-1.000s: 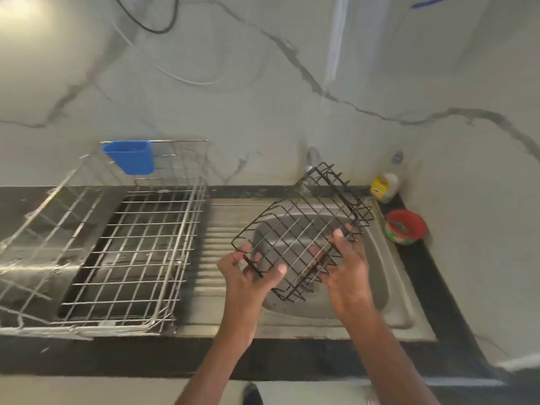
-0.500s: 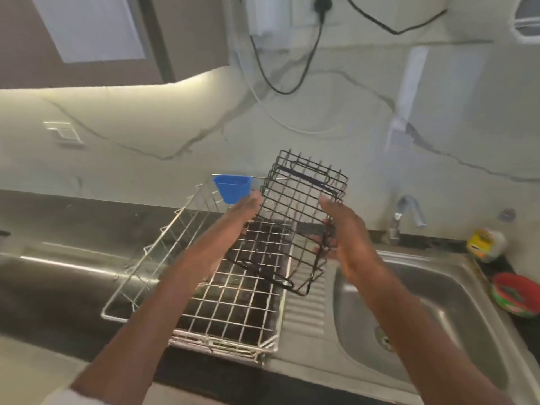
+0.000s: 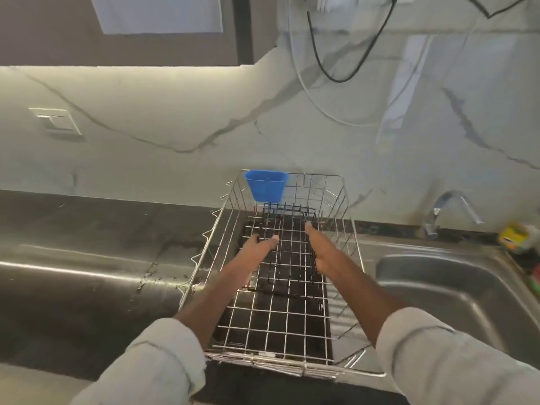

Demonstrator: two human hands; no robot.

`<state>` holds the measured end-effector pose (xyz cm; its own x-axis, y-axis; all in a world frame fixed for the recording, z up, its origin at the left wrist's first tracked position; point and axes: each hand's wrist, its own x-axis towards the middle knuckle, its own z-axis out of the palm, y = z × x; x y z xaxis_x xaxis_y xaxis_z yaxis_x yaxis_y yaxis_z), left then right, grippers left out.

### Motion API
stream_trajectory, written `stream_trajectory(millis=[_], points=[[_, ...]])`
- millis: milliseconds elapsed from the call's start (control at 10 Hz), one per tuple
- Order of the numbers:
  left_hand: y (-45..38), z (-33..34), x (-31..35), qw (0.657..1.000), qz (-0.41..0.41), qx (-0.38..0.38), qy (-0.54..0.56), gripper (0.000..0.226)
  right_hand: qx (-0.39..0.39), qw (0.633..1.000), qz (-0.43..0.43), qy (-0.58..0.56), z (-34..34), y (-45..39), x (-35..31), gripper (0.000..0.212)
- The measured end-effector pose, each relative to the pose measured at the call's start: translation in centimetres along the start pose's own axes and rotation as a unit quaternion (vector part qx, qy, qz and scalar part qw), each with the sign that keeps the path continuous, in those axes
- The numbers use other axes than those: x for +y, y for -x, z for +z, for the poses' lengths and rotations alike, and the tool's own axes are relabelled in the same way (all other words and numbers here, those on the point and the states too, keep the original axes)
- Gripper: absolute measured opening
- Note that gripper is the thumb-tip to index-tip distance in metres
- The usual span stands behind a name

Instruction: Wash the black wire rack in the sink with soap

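A: What could go wrong from here?

B: The black wire rack [image 3: 287,252] sits low inside the steel dish drainer [image 3: 228,217], toward its far end, with both hands on it. Its wires could snag the drainer's grid, I'd judge, and if it is let go while tilted it may tip against the drainer's far wall or knock the blue cup [image 3: 266,185] hooked on the far rim.

A: How are the hands set?

B: The left hand [image 3: 257,247] grips the rack's left edge, thumb and fingers pinching the wire. The right hand [image 3: 318,244] lies along the right side with fingers fairly straight; whether its grip closes round a wire I cannot tell, the picture is blurred there.

A: Any other risk?

B: The rack is over the drainer, not the sink [image 3: 467,290] to the right, so any soap or water left on it would drip through to the dark worktop [image 3: 87,258]. Whether it is wet I cannot tell.

A: Count things for me.

B: One black rack, one drainer, one blue cup, one sink, one tap [image 3: 447,209] at the far right. Two hands, two pale sleeves. One yellow bottle [image 3: 515,236] past the tap, and something red and green at the right edge, mostly cut off. One wall switch [image 3: 58,121], far left.
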<state>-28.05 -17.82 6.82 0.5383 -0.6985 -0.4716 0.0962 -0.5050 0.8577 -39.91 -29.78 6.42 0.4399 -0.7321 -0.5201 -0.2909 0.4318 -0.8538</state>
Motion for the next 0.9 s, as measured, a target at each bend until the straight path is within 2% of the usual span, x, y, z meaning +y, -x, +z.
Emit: stream_trajectory(millis=[100, 200, 600, 700, 800, 900], points=[[-2.3, -0.5, -2.1, 0.999, -0.042, -0.009, 0.009, 0.093, 0.019, 1.0, 0.008, 0.017, 1.3, -1.7, 1.6, 0.065], [-3.4, -0.7, -3.0, 0.999, -0.048, -0.009, -0.005, 0.092, 0.039, 0.999, 0.02, 0.03, 1.9, -3.2, 2.7, 0.067], [-5.1, -1.3, -5.5, 0.996, -0.019, -0.046, -0.073, 0.094, 0.1, 0.983, -0.007, 0.157, 3.0, -5.1, 4.8, 0.069], [-5.1, -1.0, -5.7, 0.993, 0.005, -0.029, -0.117, 0.096, 0.185, 0.946, -0.07, 0.257, 3.6, -4.2, 4.7, 0.063], [-4.8, -0.6, -5.2, 0.983, 0.025, 0.012, -0.183, 0.098, 0.245, 0.905, -0.174, 0.301, 3.3, -2.8, 2.8, 0.054], [-3.9, -0.1, -3.0, 0.958, 0.061, 0.067, -0.272, 0.097, 0.249, 0.809, -0.323, 0.423, 0.8, -0.8, -0.3, 0.046]])
